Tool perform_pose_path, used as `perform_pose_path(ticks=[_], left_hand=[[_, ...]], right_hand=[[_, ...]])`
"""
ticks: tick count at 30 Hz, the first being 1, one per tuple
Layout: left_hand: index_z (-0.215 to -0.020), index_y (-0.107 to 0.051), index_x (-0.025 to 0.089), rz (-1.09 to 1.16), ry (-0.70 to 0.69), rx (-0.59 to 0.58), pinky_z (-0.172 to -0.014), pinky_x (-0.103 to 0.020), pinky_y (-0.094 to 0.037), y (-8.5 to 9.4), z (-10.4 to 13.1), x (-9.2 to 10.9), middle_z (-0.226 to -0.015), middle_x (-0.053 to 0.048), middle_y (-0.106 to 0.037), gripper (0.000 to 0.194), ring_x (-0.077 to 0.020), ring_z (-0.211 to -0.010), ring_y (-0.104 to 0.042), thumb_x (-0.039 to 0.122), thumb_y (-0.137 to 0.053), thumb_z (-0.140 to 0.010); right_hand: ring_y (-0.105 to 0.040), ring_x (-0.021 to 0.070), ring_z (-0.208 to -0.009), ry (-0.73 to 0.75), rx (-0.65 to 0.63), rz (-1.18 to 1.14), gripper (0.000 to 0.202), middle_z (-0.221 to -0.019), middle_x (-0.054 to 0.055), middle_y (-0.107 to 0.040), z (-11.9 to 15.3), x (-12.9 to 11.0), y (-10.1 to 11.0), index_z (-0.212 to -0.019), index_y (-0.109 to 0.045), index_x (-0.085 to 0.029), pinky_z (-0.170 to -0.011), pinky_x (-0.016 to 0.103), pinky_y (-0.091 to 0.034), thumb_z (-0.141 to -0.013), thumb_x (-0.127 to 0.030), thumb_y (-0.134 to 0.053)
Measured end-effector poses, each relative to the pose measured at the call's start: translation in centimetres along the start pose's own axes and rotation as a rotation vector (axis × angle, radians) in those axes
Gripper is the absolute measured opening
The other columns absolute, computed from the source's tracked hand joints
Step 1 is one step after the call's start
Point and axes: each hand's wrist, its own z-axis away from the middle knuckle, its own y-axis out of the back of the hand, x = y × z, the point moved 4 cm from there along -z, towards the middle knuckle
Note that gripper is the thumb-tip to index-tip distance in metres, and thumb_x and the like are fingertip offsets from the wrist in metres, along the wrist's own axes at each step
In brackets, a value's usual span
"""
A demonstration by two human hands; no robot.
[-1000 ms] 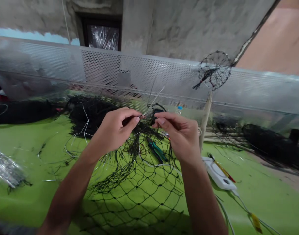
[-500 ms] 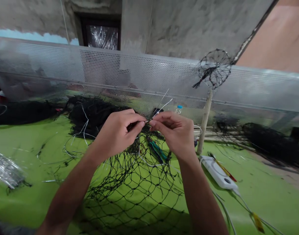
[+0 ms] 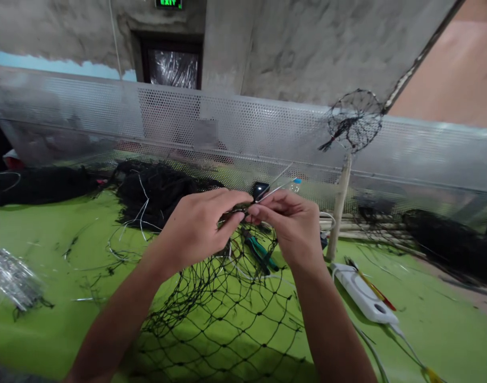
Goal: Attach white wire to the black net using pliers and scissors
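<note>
Black knotted netting hangs from my hands and spreads over the green table top. My left hand is closed on gathered strands of it, thumb and fingers bent inward. Just to its right, my right hand pinches a thin pale wire at the gathered netting. Two wire ends stick up and to the right from the fingertips. How the wire meets the strands is hidden by the fingers. Below my hands lie green-handled pliers, partly behind the mesh.
A white power strip with a yellow-red tool lies right, by an upright wooden stick. Black net piles and clear packets are left. A perforated metal panel stands behind, with a round net piece before it.
The view has tilted up slightly. My left fingers have opened a little and reach over the wire base. The wire ends now lean further right.
</note>
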Motion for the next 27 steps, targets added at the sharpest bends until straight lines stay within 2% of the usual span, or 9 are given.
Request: perform_pose_path(ticks=[4,8,11,15,18,21,24,27], left_hand=[[-0.124,-0.070,0.018,-0.018,-0.040,-0.007,-0.081,-0.027,-0.056,-0.4,0.1,0.3,-0.106,-0.002,-0.079,0.023,-0.0146,-0.091,-0.074,0.017,-0.060,-0.104],[-0.126,-0.073,0.017,-0.065,-0.051,0.043,-0.074,-0.028,-0.056,-0.6,0.3,0.3,-0.094,-0.001,-0.078,0.024,-0.0138,-0.079,-0.072,0.023,-0.062,-0.105],[-0.123,-0.075,0.018,-0.073,-0.017,0.066,-0.071,-0.027,-0.054,-0.8,0.3,0.3,-0.091,0.000,-0.078,0.023,-0.0129,-0.075,-0.070,0.022,-0.064,-0.103],[-0.116,-0.078,0.021,-0.049,0.057,0.039,-0.069,-0.028,-0.050,-0.8,0.1,0.1,-0.089,0.000,-0.078,0.019,-0.0130,-0.076,-0.070,0.023,-0.067,-0.102],[-0.114,-0.080,0.026,-0.044,0.165,0.024,-0.069,-0.028,-0.048,-0.4,-0.1,-1.0,-0.093,0.002,-0.079,0.018,-0.0124,-0.077,-0.070,0.026,-0.069,-0.100],[-0.110,-0.081,0.030,-0.111,0.291,0.046,-0.064,-0.029,-0.044,0.6,0.0,-2.9,-0.082,0.005,-0.077,0.016,-0.0116,-0.066,-0.064,0.030,-0.071,-0.098],[-0.107,-0.081,0.032,-0.208,0.368,0.111,-0.062,-0.031,-0.042,2.3,0.4,-4.8,-0.070,0.005,-0.068,0.016,-0.0122,-0.059,-0.055,0.034,-0.070,-0.097],[-0.108,-0.081,0.031,-0.253,0.400,0.222,-0.063,-0.031,-0.041,4.8,0.8,-5.7,-0.069,0.004,-0.065,0.018,-0.0125,-0.061,-0.053,0.036,-0.068,-0.098]], right_hand=[[-0.069,0.0096,-0.054,-0.045,0.002,-0.053,0.019,-0.064,-0.004,-0.075,-0.1,0.3,-0.1,-0.072,-0.079,-0.023,-0.055,0.020,-0.059,-0.071,-0.024,-0.097],[-0.068,0.0087,-0.053,-0.053,-0.015,-0.058,0.016,-0.066,-0.004,-0.075,0.2,0.1,-0.6,-0.073,-0.082,-0.024,-0.055,0.020,-0.060,-0.071,-0.026,-0.098],[-0.069,0.0090,-0.054,-0.062,-0.008,-0.007,0.014,-0.065,-0.003,-0.075,0.4,-0.2,-0.6,-0.074,-0.083,-0.024,-0.055,0.019,-0.059,-0.072,-0.024,-0.097],[-0.070,0.0102,-0.054,-0.066,-0.024,0.067,0.013,-0.062,-0.002,-0.075,0.5,-0.4,-0.2,-0.075,-0.082,-0.022,-0.054,0.019,-0.059,-0.075,-0.025,-0.095],[-0.072,0.0121,-0.059,-0.021,-0.067,0.124,0.012,-0.065,-0.002,-0.076,0.5,-0.7,-0.1,-0.083,-0.081,-0.022,-0.059,0.023,-0.061,-0.079,-0.027,-0.092],[-0.072,0.0131,-0.061,0.066,-0.070,0.173,0.010,-0.068,-0.002,-0.076,0.6,-1.5,0.3,-0.089,-0.080,-0.023,-0.062,0.026,-0.061,-0.086,-0.031,-0.087],[-0.066,0.0116,-0.054,0.173,-0.024,0.201,0.015,-0.067,-0.003,-0.072,0.3,-2.0,1.3,-0.087,-0.079,-0.025,-0.055,0.026,-0.056,-0.092,-0.039,-0.081],[-0.062,0.0112,-0.051,0.153,-0.045,0.322,0.029,-0.067,-0.002,-0.070,-0.7,-0.8,2.5,-0.084,-0.076,-0.023,-0.050,0.026,-0.049,-0.097,-0.049,-0.074]])
